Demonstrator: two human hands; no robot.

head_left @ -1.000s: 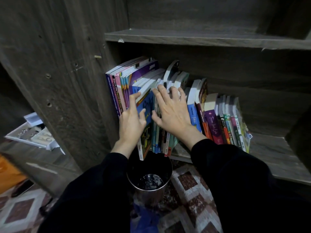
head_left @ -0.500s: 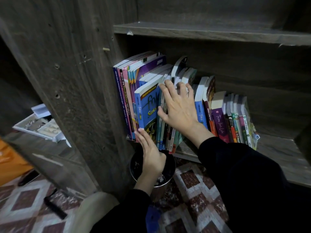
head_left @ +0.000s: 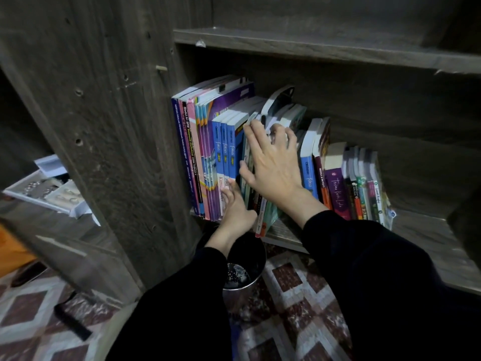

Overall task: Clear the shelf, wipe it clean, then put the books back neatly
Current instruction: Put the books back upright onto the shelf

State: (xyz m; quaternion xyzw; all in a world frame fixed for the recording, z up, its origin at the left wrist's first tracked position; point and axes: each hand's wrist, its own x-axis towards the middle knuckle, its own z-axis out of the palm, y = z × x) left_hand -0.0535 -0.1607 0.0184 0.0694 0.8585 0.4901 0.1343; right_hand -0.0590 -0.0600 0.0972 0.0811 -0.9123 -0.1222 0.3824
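A row of upright books fills the left part of the dark wooden shelf (head_left: 429,238). Tall purple and pink workbooks (head_left: 205,152) stand against the side wall, with three blue books (head_left: 225,149) beside them. My left hand (head_left: 235,207) presses its straight fingers against the lower spines of the blue books. My right hand (head_left: 273,162) lies spread over the thin leaning books (head_left: 263,212) in the middle, its fingertips at their top edges. More books (head_left: 338,186) stand to the right, partly hidden by my right sleeve.
A metal bin (head_left: 244,272) stands on the patterned floor right under my left wrist. A white tray (head_left: 54,196) with small items sits on a low surface to the left. A black object (head_left: 73,321) lies on the floor. An upper shelf (head_left: 312,45) runs above the books.
The blue book that stuck out with its cover showing now stands flush with the other blue spines. My left hand moved up from its bottom edge onto the spines. My right hand stayed on the middle books.
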